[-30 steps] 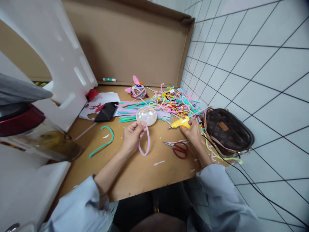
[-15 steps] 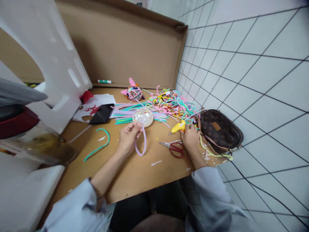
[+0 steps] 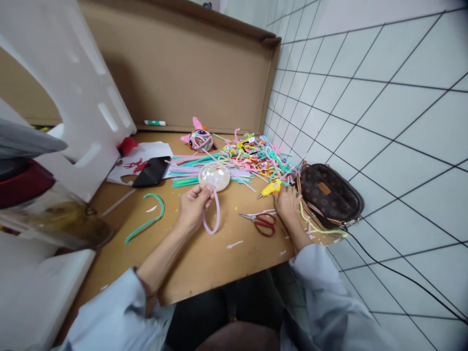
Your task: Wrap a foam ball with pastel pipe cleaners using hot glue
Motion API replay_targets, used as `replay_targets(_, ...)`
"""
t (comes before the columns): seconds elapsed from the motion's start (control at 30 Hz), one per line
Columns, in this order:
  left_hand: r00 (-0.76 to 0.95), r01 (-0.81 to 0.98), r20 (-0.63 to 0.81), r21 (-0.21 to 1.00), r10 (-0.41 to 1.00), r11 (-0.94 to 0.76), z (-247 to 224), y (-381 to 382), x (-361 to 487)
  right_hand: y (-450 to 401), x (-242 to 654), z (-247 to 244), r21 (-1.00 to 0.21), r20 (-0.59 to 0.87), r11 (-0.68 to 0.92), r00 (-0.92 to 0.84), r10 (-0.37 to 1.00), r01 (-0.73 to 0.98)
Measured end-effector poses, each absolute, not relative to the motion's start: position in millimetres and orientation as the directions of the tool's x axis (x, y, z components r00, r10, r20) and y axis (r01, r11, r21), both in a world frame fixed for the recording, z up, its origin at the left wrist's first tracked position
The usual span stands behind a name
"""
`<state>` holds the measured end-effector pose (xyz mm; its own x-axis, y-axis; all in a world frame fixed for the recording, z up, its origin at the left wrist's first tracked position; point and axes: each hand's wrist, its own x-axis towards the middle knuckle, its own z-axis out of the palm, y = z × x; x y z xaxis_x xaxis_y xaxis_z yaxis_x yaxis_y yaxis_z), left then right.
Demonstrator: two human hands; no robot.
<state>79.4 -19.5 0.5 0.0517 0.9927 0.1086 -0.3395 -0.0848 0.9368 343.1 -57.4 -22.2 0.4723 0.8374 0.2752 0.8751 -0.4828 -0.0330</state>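
My left hand (image 3: 195, 205) pinches a looped lilac pipe cleaner (image 3: 218, 214) where it meets a clear, shiny ball (image 3: 214, 176). The loop hangs below the ball. On the right, my right hand (image 3: 287, 201) lies at the back end of a yellow glue gun (image 3: 271, 188), whose tip points left; its fingers are spread over the table and no firm hold shows. Red-handled scissors (image 3: 264, 224) lie between my hands. Behind the ball are straight lilac and green pipe cleaners (image 3: 183, 175), with a tangled multicoloured heap (image 3: 259, 158) to their right.
A pink-eared ball figure (image 3: 201, 139) sits at the back. Left are a black phone (image 3: 151, 171), a bent green pipe cleaner (image 3: 161, 209) and a lidded jar (image 3: 54, 219). A brown patterned bag (image 3: 331, 195) stands right, by the tiled wall (image 3: 383, 112).
The view has shifted slightly, moving the scene a little left. My left hand keeps its pinch, and my right hand stays by the glue gun.
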Motion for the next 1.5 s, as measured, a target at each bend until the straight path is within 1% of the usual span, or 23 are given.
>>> replay_targets(0.03, 0.054, -0.338, 0.110, 0.937, 0.993, -0.085, -0.3, -19.1, 79.5, -56.9, 346.3, -25.1, -0.051, 0.263, -0.474, 0.469, 0.843, 0.879)
replay_targets(0.1, 0.057, -0.336, 0.115, 0.938, 0.992, -0.089, -1.1, -18.7, 79.6, -58.1, 350.1, -29.4, -0.099, 0.287, -0.445, 0.453, 0.844, 0.890)
replay_targets(0.17, 0.056, -0.334, 0.117, 0.938, 0.992, -0.092, -0.7, -18.9, 79.5, -61.8, 348.2, -29.3, -0.154, 0.365, -0.409, 0.437, 0.822, 0.899)
replay_targets(0.23, 0.050, -0.333, 0.116, 0.938, 0.992, -0.093, 0.4, -19.8, 79.4, -66.3, 338.2, -23.4, -0.218, 0.481, -0.344, 0.407, 0.776, 0.913)
replay_targets(0.27, 0.048, -0.332, 0.114, 0.939, 0.992, -0.092, 1.0, -20.2, 79.4, -68.1, 329.8, -18.5, -0.258, 0.541, -0.285, 0.383, 0.749, 0.923)
replay_targets(0.3, 0.040, -0.338, 0.114, 0.936, 0.993, -0.094, 1.5, -20.6, 79.5, -69.0, 319.3, -12.8, -0.309, 0.591, -0.195, 0.349, 0.727, 0.931)
replay_targets(0.37, 0.041, -0.338, 0.117, 0.936, 0.992, -0.096, 1.9, -20.7, 79.6, -67.8, 293.3, -0.7, -0.456, 0.632, 0.054, 0.280, 0.723, 0.889)
replay_targets(0.4, 0.050, -0.334, 0.120, 0.938, 0.992, -0.096, 1.8, -20.5, 79.5, -65.4, 278.9, 4.9, -0.544, 0.628, 0.182, 0.254, 0.735, 0.819)
replay_targets(0.43, 0.055, -0.326, 0.121, 0.940, 0.991, -0.097, 1.6, -20.2, 79.3, -61.9, 264.3, 9.5, -0.630, 0.602, 0.276, 0.231, 0.765, 0.726)
replay_targets(0.5, 0.046, -0.320, 0.134, 0.941, 0.990, -0.112, 1.1, -19.2, 78.5, -52.2, 237.2, 15.5, -0.774, 0.501, 0.349, 0.175, 0.847, 0.529)
replay_targets(0.57, 0.038, -0.329, 0.139, 0.937, 0.990, -0.119, 0.7, -18.0, 77.3, -41.3, 216.1, 16.6, -0.867, 0.389, 0.335, 0.083, 0.917, 0.368)
replay_targets(0.67, 0.013, -0.343, 0.130, 0.932, 0.991, -0.118, -0.3, -15.9, 75.9, -28.6, 198.6, 12.1, -0.952, 0.260, 0.255, 0.008, 0.966, 0.167)
replay_targets(0.77, 0.016, -0.325, 0.122, 0.939, 0.992, -0.110, -2.4, -14.0, 75.6, -24.6, 194.8, 5.8, -0.980, 0.197, 0.197, 0.025, 0.980, 0.016)
replay_targets(0.83, 0.041, -0.320, 0.131, 0.941, 0.991, -0.111, -3.6, -13.9, 75.9, -26.0, 196.7, 2.8, -0.983, 0.183, 0.184, 0.032, 0.983, -0.020)
replay_targets(0.93, 0.099, -0.332, 0.153, 0.937, 0.983, -0.112, -3.7, -15.1, 76.7, -30.1, 200.9, 1.3, -0.976, 0.217, 0.217, 0.056, 0.975, -0.003)
replay_targets(1.13, 0.095, -0.359, 0.118, 0.930, 0.988, -0.076, 0.2, -16.6, 76.6, -38.9, 202.3, 8.0, -0.930, 0.367, 0.358, 0.140, 0.920, 0.086)
replay_targets(1.23, 0.095, -0.391, 0.095, 0.919, 0.991, -0.050, 3.2, -16.4, 75.8, -41.6, 200.8, 10.4, -0.915, 0.399, 0.381, 0.164, 0.902, 0.135)
replay_targets(1.33, 0.106, -0.417, 0.078, 0.908, 0.991, -0.027, 6.0, -16.8, 75.7, -41.6, 199.0, 9.3, -0.930, 0.366, 0.353, 0.180, 0.913, 0.097)
replay_targets(1.5, 0.094, -0.424, 0.041, 0.905, 0.995, 0.003, 7.9, -19.6, 78.3, -40.9, 196.5, 7.1, -0.964, 0.257, 0.266, 0.217, 0.942, -0.017)
